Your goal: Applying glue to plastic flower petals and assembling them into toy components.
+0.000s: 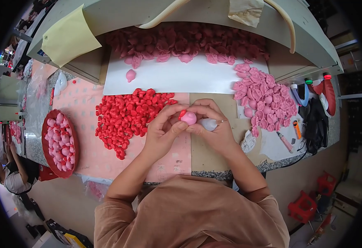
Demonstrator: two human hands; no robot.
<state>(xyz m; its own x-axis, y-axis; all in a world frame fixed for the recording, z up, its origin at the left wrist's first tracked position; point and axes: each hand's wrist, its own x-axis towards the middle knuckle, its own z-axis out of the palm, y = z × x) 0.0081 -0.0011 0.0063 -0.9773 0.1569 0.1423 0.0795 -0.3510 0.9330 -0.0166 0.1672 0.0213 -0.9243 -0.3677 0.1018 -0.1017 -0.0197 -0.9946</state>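
My left hand (163, 131) and my right hand (214, 124) meet over the middle of the worktable. Together they pinch a small round pink piece (189, 118) with a red bit at its top left. A translucent whitish tube-like thing (209, 124) lies in my right hand under the fingers. Left of my hands spreads a heap of small red pieces (127, 113) on pink patterned paper. To the right lies a heap of pale pink shell-shaped pieces (265, 101).
A red bowl (51, 120) of finished pink pieces sits at the left. Darker pink pieces (189, 43) pile at the back on white paper. Glue tubes and tools (313, 89) lie at the right edge. Another person (13, 173) sits lower left. A red stool (303, 206) stands on the floor.
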